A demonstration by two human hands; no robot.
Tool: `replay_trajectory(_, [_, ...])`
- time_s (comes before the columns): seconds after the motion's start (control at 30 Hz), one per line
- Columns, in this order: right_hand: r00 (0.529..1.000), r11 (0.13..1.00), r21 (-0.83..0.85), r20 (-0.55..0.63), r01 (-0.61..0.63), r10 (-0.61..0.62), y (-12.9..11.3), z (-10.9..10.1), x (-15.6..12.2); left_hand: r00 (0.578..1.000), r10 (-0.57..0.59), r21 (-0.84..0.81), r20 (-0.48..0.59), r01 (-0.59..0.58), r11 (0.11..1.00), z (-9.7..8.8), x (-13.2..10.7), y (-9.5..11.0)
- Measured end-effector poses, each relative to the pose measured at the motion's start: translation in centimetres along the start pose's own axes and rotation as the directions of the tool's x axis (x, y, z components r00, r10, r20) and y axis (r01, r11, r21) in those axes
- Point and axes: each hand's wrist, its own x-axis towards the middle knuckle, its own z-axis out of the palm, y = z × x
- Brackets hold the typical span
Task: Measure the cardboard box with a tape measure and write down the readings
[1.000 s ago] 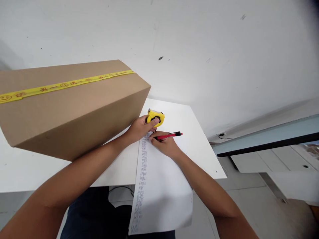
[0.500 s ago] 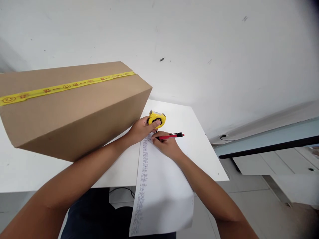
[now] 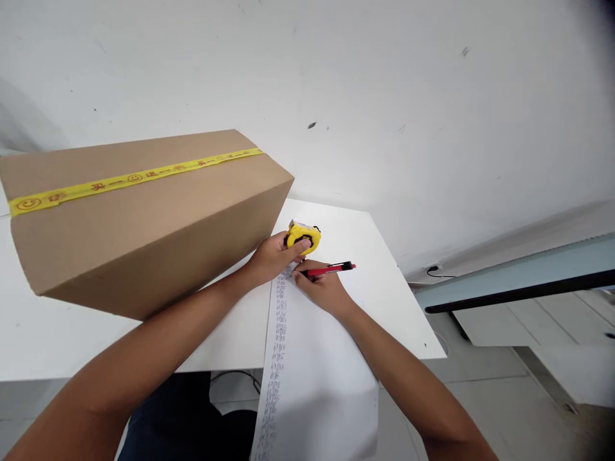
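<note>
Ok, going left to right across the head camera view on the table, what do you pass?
Cardboard box → left hand → yellow tape measure → red pen, held in the right hand. The paper sheet spans under both hands, so it has no clear place in the order.

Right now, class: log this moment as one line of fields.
left hand: holds yellow tape measure | right hand: red pen writing on paper sheet | cardboard box: on white table
</note>
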Motion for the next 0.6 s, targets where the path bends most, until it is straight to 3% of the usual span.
replay_trajectory(0.17, [0.999, 1.0, -0.012, -0.032, 0.011, -0.012, 0.0, -0.02, -0.01, 1.0, 0.005, -0.014, 0.006, -0.005, 1.0, 0.02, 0.04, 0.03])
replay_trajectory(0.6, [0.999, 0.999, -0.024, 0.013, 0.047, -0.047, -0.1, -0.18, 0.02, 1.0, 0.022, -0.006, 0.008, -0.022, 1.0, -0.09, 0.09, -0.25])
